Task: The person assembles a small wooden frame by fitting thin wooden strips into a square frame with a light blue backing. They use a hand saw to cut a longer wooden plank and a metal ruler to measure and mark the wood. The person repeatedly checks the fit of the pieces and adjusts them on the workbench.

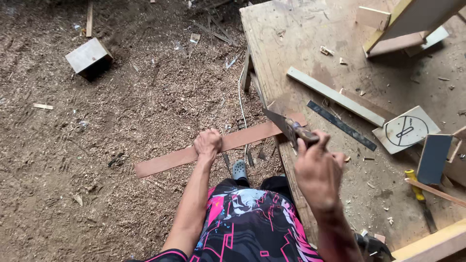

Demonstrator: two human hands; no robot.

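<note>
Sawing in hand: right hand (318, 167) clenches the saw (286, 126) at the worktop (291, 29) edge; left hand (208, 143), fist closed, pins the overhanging plank (170, 160). Next stroke needs firm hold-down

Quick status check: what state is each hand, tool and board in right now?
Left hand: closed on the long reddish wooden strip.
Right hand: gripping the wooden-handled handsaw, blade at the strip.
Dark flat metal ruler: lying loose on the plywood workbench.
Yellow-handled tool: lying unused.

Reddish-brown plank (213, 148), black ruler (341, 125), yellow-handled tool (416, 187), pink/black/blue patterned shorts (247, 225), grey clog (239, 170).
</note>
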